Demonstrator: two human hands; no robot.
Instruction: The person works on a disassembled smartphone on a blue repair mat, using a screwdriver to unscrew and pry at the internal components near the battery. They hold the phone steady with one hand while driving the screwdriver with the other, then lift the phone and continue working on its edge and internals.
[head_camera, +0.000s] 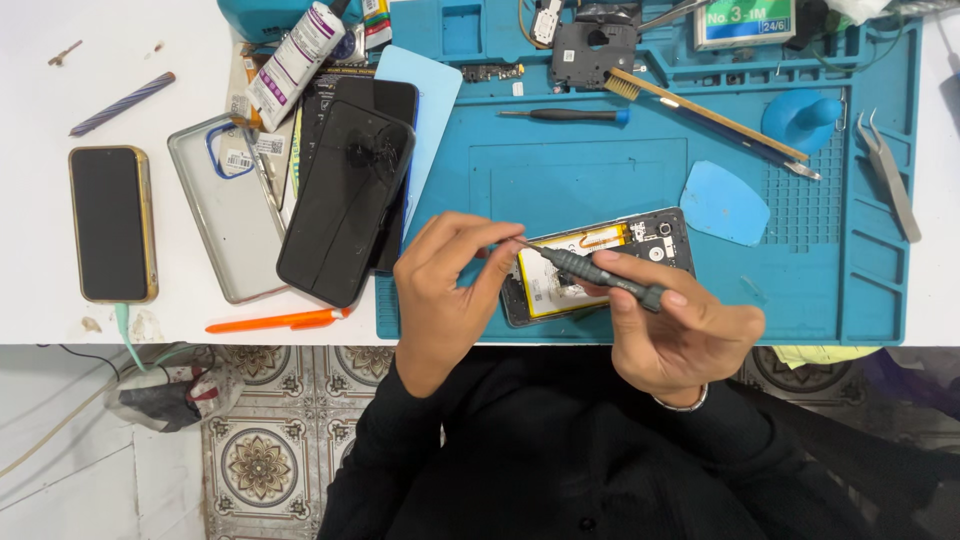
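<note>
On the blue repair mat (800, 300), near the table's front edge, lies an opened smartphone (600, 265), back cover off, yellow-labelled battery (560, 280) and black camera end exposed. Both hands work directly above it.

Right hand (685, 330): grip closed around a dark grey precision screwdriver (600, 275), thumb and fingers wrapped on the handle, shaft angled up-left toward the other hand. A metal band shows at the wrist.

Left hand (445, 290): thumb and forefinger pinched narrowly at the screwdriver's tip; whether a screw or bit sits between them cannot be told, too small.

Mat, rear half: black-handled screwdriver with blue cap (565, 115), wooden-handled brush (700, 115), blue suction cup (805, 120), a black phone frame part (590, 50). A light blue opening pick (722, 205) lies just right of the phone. Metal tweezers (890, 175) rest at the mat's right edge.

White table (40, 320), left of mat: cracked black screen panel (345, 205) stacked over other phones, overlapping the mat's left border; clear phone case (215, 210) beside it; gold-edged phone (112, 223) nearer the left edge with a cable at its bottom; glue tube (295, 60) toward the back; orange pen (275, 320) along the front edge.
</note>
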